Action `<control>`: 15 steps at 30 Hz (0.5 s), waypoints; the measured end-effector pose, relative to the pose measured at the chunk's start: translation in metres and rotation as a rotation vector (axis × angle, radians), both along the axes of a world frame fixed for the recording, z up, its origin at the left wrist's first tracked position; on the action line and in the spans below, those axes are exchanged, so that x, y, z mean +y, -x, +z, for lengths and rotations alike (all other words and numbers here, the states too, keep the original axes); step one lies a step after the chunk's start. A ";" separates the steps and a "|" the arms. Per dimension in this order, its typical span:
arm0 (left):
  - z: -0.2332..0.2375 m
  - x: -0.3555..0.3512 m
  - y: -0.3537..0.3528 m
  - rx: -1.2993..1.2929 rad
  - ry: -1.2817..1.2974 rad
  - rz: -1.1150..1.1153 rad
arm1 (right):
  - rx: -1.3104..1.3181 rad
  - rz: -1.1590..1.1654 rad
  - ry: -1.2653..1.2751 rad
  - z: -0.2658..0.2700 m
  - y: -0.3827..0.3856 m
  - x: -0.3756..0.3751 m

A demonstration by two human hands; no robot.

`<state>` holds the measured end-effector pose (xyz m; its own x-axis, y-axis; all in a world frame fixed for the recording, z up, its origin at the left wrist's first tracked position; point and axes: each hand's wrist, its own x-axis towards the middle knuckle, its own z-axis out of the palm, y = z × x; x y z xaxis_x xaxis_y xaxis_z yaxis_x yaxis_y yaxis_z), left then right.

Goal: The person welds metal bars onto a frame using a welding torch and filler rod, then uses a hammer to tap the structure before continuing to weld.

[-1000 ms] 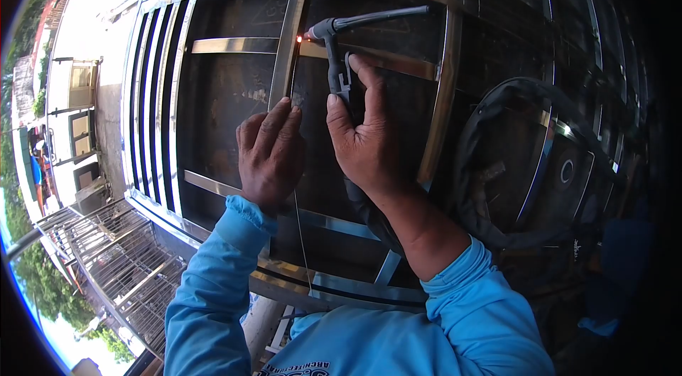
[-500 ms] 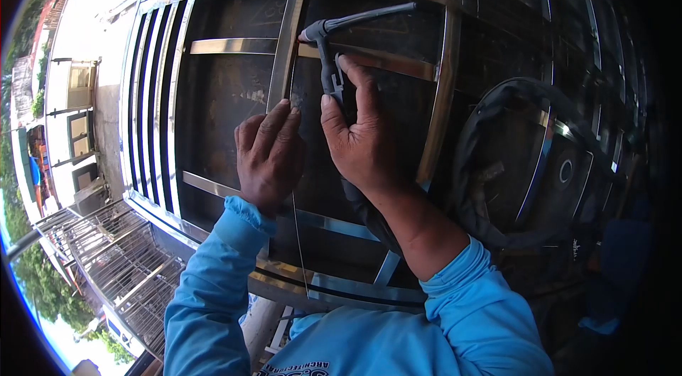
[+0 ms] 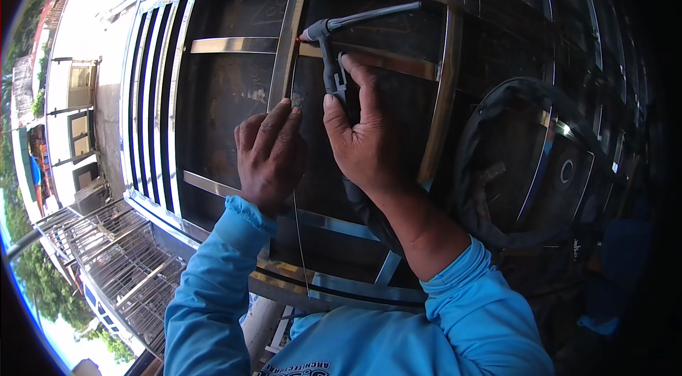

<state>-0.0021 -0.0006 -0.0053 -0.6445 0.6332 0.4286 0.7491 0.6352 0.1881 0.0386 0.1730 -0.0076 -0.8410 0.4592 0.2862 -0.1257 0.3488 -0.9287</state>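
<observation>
My right hand (image 3: 366, 145) is closed around the handle of a dark TIG welding torch (image 3: 328, 56), thumb and index finger near its switch. The torch nozzle points left at a shiny metal bar (image 3: 288, 42), close to where a cross bar (image 3: 369, 60) meets it. A small red glow shows at the nozzle tip. Lower on that same bar, the fingertips of my left hand (image 3: 268, 159) rest, pinching a thin filler rod (image 3: 300, 241). The rod runs up along the bar's edge towards the nozzle and hangs down below the hand.
Shiny metal frame bars (image 3: 437, 113) surround dark panels. At left stand several vertical slats (image 3: 156, 106). A dark cable or hose loop (image 3: 465, 163) lies on the right. A wire rack (image 3: 131, 269) is at lower left, beside a bright outdoor area.
A small red glow is more visible at the nozzle tip. The torch and my right hand have shifted very slightly right; my left hand stays nearly still.
</observation>
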 end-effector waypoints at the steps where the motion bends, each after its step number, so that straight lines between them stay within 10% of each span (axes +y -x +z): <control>1: -0.002 -0.001 0.001 0.009 -0.004 -0.012 | 0.024 -0.005 -0.037 -0.003 0.001 0.000; 15: -0.002 -0.001 0.000 -0.003 0.022 0.003 | -0.055 0.035 0.028 0.003 -0.004 0.001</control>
